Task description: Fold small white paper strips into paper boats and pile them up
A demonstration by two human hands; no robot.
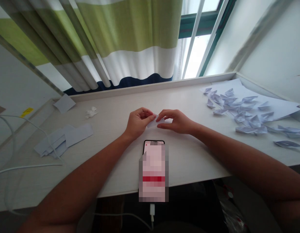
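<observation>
Paper piece (152, 124): small, white, creased (partly covered by fingers, full shape unclear). It's between the two hands over the middle of the counter (111, 119), just beyond the phone (153, 161). Left hand (139, 122): pinched narrow, thumb and index holding the paper's left side. Right hand (175, 121): half curled, narrow gap, fingertips at the right side; can't tell if gripping.

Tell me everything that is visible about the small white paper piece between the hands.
The small white paper piece looks thin and plain; any folds are too small to tell. It is over the flat whitish table (contact unclear), beyond the black-framed rectangular phone. The left hand pinches it; the right hand touches and partly hides it.
</observation>
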